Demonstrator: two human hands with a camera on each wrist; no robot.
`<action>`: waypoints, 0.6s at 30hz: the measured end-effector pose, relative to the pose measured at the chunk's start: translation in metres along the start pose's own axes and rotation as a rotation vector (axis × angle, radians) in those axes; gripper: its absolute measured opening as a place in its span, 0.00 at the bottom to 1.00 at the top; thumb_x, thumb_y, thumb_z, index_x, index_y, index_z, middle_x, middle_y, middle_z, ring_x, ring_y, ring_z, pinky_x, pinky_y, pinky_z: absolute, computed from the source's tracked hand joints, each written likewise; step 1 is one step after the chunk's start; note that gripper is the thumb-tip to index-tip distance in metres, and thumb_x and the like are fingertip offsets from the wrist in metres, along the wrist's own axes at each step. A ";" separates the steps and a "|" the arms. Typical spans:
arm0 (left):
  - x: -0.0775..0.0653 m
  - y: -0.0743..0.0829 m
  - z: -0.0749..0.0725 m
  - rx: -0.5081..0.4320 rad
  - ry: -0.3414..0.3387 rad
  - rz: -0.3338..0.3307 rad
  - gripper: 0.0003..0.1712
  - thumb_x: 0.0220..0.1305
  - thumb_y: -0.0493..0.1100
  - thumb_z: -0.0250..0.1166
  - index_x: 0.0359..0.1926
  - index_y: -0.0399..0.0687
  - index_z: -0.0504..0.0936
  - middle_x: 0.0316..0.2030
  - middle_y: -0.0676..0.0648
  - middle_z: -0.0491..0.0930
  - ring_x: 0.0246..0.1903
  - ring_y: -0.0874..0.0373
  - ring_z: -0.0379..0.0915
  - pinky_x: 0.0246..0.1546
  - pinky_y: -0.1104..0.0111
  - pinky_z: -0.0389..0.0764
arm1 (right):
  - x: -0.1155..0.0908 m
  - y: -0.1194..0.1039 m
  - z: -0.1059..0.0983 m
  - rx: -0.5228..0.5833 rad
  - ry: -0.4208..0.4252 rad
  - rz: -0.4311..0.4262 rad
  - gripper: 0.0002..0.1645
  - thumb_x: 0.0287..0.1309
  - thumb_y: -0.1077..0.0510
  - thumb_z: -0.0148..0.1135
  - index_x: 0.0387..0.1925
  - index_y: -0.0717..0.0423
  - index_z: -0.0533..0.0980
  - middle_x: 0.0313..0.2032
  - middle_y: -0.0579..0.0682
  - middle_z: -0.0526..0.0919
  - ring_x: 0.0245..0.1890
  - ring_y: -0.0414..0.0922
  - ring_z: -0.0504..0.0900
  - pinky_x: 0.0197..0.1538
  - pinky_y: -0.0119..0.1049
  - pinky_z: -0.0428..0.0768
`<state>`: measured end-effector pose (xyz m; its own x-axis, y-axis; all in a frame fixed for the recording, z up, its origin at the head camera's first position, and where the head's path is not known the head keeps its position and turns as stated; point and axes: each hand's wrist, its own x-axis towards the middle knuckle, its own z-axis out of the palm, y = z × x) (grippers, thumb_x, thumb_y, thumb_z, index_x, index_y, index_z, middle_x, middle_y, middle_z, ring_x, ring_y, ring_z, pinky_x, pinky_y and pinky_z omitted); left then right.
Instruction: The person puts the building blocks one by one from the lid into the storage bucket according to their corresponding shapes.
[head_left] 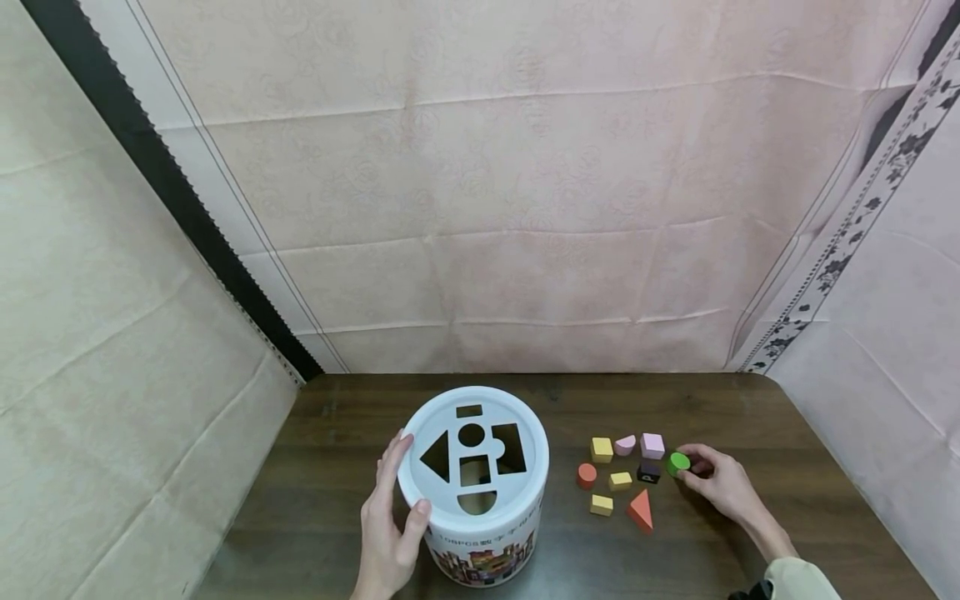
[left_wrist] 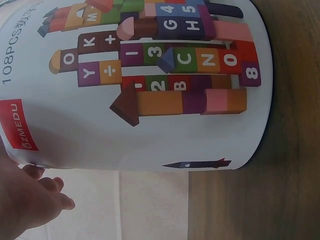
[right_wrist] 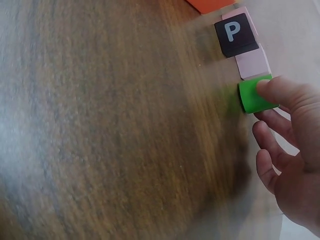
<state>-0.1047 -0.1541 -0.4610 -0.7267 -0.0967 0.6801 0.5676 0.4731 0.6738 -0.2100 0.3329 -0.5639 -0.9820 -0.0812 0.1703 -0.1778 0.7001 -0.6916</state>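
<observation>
My right hand [head_left: 720,481] pinches a green cylinder block [head_left: 678,464] between thumb and fingers, at the right end of a group of small blocks. The right wrist view shows the thumb on the green block [right_wrist: 256,96], beside a light purple block [right_wrist: 252,64] and a black cube [right_wrist: 236,35] marked P. Against the left side of a white bucket [head_left: 487,546] rests my left hand [head_left: 390,521], fingers fairly straight and thumb at the lid's rim. The bucket's pale blue lid [head_left: 442,417] has several shaped holes. Printed letter blocks cover the bucket's wall [left_wrist: 75,130].
Right of the bucket lie several yellow blocks [head_left: 602,450], a red cylinder [head_left: 587,476], a red triangle block [head_left: 641,511], and a pink half-round block [head_left: 625,445]. All sit on a dark wooden table [head_left: 337,500]. Pale cloth walls [head_left: 525,208] stand behind and at both sides.
</observation>
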 end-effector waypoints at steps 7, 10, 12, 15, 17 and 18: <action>0.000 0.000 0.001 -0.004 0.006 0.028 0.38 0.58 0.38 0.62 0.72 0.44 0.69 0.68 0.41 0.70 0.70 0.45 0.60 0.67 0.47 0.52 | 0.000 -0.007 -0.003 0.022 0.051 -0.061 0.20 0.50 0.68 0.73 0.46 0.61 0.81 0.35 0.50 0.85 0.30 0.36 0.78 0.33 0.33 0.77; 0.000 0.000 0.001 -0.003 0.007 0.027 0.38 0.58 0.38 0.62 0.72 0.44 0.69 0.68 0.41 0.70 0.69 0.45 0.60 0.68 0.51 0.52 | 0.001 -0.014 -0.005 0.031 0.080 -0.104 0.19 0.49 0.67 0.74 0.45 0.61 0.81 0.33 0.48 0.84 0.29 0.35 0.78 0.32 0.31 0.76; 0.000 -0.001 0.001 -0.001 0.005 0.020 0.38 0.58 0.38 0.62 0.72 0.44 0.69 0.68 0.42 0.69 0.70 0.45 0.60 0.68 0.52 0.52 | 0.002 -0.020 -0.006 0.039 0.096 -0.131 0.19 0.49 0.68 0.74 0.45 0.60 0.81 0.32 0.47 0.84 0.29 0.35 0.78 0.31 0.30 0.75; 0.000 -0.001 0.001 0.002 0.004 0.015 0.38 0.58 0.38 0.62 0.72 0.45 0.69 0.68 0.43 0.69 0.70 0.46 0.60 0.68 0.53 0.52 | 0.004 -0.032 -0.009 0.047 0.109 -0.159 0.18 0.48 0.68 0.74 0.44 0.60 0.81 0.32 0.47 0.83 0.28 0.36 0.78 0.31 0.30 0.76; 0.000 -0.001 0.001 0.003 0.005 0.016 0.38 0.58 0.38 0.62 0.72 0.45 0.69 0.68 0.43 0.69 0.69 0.46 0.60 0.69 0.55 0.52 | 0.007 -0.041 -0.010 0.050 0.103 -0.172 0.18 0.49 0.68 0.73 0.45 0.60 0.81 0.33 0.47 0.83 0.28 0.37 0.78 0.31 0.30 0.76; 0.000 -0.001 0.001 0.002 0.007 0.021 0.38 0.58 0.38 0.62 0.72 0.44 0.69 0.68 0.42 0.69 0.69 0.46 0.60 0.69 0.57 0.52 | 0.009 -0.045 -0.011 0.049 0.102 -0.175 0.19 0.49 0.68 0.73 0.45 0.59 0.81 0.33 0.47 0.83 0.29 0.37 0.78 0.31 0.30 0.76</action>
<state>-0.1054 -0.1539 -0.4618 -0.7121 -0.0932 0.6959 0.5817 0.4766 0.6591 -0.2097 0.3089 -0.5234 -0.9248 -0.1250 0.3594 -0.3508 0.6457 -0.6782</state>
